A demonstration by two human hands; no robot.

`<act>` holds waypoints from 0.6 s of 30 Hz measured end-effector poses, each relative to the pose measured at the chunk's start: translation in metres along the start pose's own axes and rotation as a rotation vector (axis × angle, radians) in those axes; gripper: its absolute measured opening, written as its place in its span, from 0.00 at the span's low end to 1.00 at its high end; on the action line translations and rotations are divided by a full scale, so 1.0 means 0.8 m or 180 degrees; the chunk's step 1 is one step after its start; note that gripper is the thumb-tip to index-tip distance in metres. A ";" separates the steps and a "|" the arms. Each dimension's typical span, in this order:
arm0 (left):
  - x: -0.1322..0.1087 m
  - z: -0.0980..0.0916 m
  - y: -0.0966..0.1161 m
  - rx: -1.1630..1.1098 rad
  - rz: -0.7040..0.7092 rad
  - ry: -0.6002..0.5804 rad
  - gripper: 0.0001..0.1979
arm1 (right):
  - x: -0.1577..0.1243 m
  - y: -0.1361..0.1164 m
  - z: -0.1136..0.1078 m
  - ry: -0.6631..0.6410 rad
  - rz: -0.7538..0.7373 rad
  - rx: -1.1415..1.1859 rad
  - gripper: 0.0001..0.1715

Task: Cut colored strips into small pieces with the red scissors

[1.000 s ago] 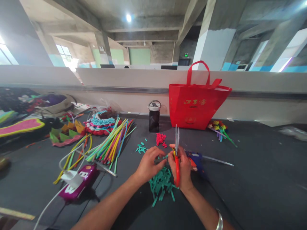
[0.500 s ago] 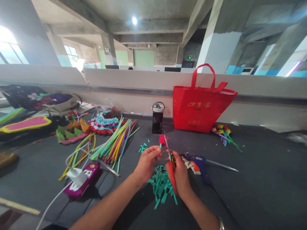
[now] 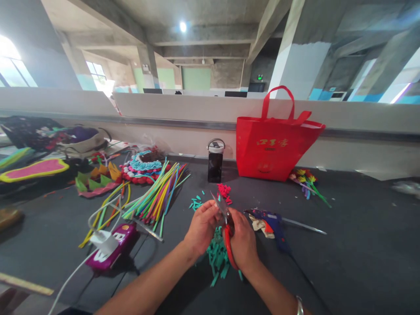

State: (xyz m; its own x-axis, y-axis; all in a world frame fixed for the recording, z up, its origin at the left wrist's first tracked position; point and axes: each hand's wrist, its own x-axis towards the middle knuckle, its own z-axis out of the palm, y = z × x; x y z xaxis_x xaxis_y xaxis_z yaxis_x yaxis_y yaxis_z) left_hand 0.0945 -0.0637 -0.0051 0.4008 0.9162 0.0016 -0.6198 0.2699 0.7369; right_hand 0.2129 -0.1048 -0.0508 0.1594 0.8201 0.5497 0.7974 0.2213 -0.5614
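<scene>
1. Head view, clock centred on the hands, twelve straight ahead: the right hand (image 3: 243, 240) grips the scissors (image 3: 227, 232) by the red handles, blades pointing to eleven.
2. The left hand (image 3: 202, 223) pinches a small teal piece (image 3: 219, 198) at its fingertips. The piece sits at the blades, likely so that they can reach its end while the fingers stay back.
3. The teal strips (image 3: 216, 253) lie heaped at six on the surface (image 3: 361, 245), probably to be within easy reach.
4. Teal bits (image 3: 196, 203) lie between nine and ten, red bits (image 3: 224, 190) at twelve; the gap between them seems meant to keep colours sorted.
5. The glue gun (image 3: 277, 227) lies at three, its cord running towards five. Stems (image 3: 155, 192) fan out near ten, perhaps set aside.
6. Hard to make out: the left fingers hide the piece's lower end, and the blades' gap is too small to judge. The right hand covers part of the handles, the wrists screen some strips, and the bracelet (image 3: 300, 305) is cut off by the lower edge.
</scene>
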 end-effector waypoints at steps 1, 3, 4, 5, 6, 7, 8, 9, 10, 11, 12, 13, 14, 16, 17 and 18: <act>0.000 0.000 -0.001 -0.0007 -0.0006 -0.0010 0.08 | 0.000 -0.001 0.000 0.0006 0.0024 -0.0027 0.27; 0.000 0.001 -0.002 -0.0027 -0.0022 -0.0048 0.08 | 0.000 -0.003 -0.001 -0.0019 0.0071 -0.0032 0.26; -0.001 0.002 -0.002 -0.0039 -0.0028 -0.0069 0.08 | 0.000 -0.004 -0.002 -0.0049 0.0089 -0.0008 0.25; -0.001 0.003 -0.002 -0.0056 -0.0026 -0.0083 0.08 | 0.001 -0.005 -0.003 -0.0077 0.0103 0.0026 0.25; -0.001 0.004 -0.002 -0.0072 -0.0020 -0.0092 0.08 | 0.001 -0.005 -0.004 -0.0102 0.0117 0.0063 0.24; -0.001 0.005 -0.002 -0.0086 -0.0012 -0.0100 0.08 | 0.002 -0.006 -0.005 -0.0116 0.0132 0.0098 0.24; 0.000 0.006 -0.002 -0.0099 -0.0003 -0.0106 0.08 | 0.002 -0.006 -0.005 -0.0117 0.0145 0.0130 0.24; 0.000 0.006 -0.002 -0.0110 0.0004 -0.0102 0.08 | 0.003 -0.007 -0.006 -0.0112 0.0151 0.0162 0.24; 0.000 0.006 -0.002 -0.0117 0.0006 -0.0095 0.08 | 0.003 -0.007 -0.006 -0.0108 0.0150 0.0199 0.24; 0.000 0.006 -0.002 -0.0120 0.0005 -0.0090 0.08 | 0.003 -0.007 -0.006 -0.0110 0.0143 0.0238 0.23; 0.000 0.006 -0.002 -0.0115 -0.0003 -0.0086 0.08 | 0.003 -0.006 -0.006 -0.0104 0.0138 0.0272 0.23; 0.000 0.006 -0.001 -0.0110 -0.0009 -0.0080 0.08 | 0.003 -0.006 -0.005 -0.0101 0.0134 0.0297 0.23; 0.000 0.006 -0.001 -0.0100 -0.0012 -0.0082 0.09 | 0.002 -0.005 -0.005 -0.0103 0.0136 0.0311 0.23; -0.001 0.005 -0.001 -0.0084 0.0002 -0.0099 0.09 | 0.002 -0.004 -0.003 -0.0121 0.0156 0.0319 0.23; -0.001 0.005 -0.001 -0.0084 0.0008 -0.0116 0.09 | 0.001 -0.004 -0.003 -0.0130 0.0166 0.0313 0.23; -0.001 0.005 -0.001 -0.0089 0.0004 -0.0131 0.09 | 0.001 -0.004 -0.002 -0.0141 0.0170 0.0308 0.22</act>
State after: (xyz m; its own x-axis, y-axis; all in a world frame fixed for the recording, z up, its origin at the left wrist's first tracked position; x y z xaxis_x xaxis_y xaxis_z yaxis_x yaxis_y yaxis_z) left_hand 0.0972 -0.0659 -0.0027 0.4271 0.9037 0.0306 -0.6387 0.2775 0.7177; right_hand 0.2119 -0.1057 -0.0474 0.1726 0.8540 0.4907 0.7283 0.2248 -0.6474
